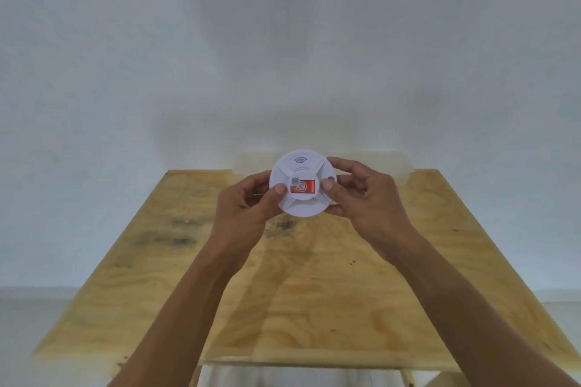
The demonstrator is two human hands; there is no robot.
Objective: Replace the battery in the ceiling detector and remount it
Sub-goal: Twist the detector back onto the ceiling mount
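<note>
A round white detector [302, 173] with a red and white label at its centre is held up in front of me, its face turned toward the camera. My left hand [243, 207] grips its left rim, thumb pressed on the face beside the label. My right hand [364, 195] grips its right rim, thumb on the face at the label's right edge. The detector's back side is hidden. No battery is visible.
A plywood board [314, 276] with dark stains lies below the hands, its near edge at the bottom. A pale translucent piece [399, 166] sits along the board's far edge against the plain grey-white wall [283, 41].
</note>
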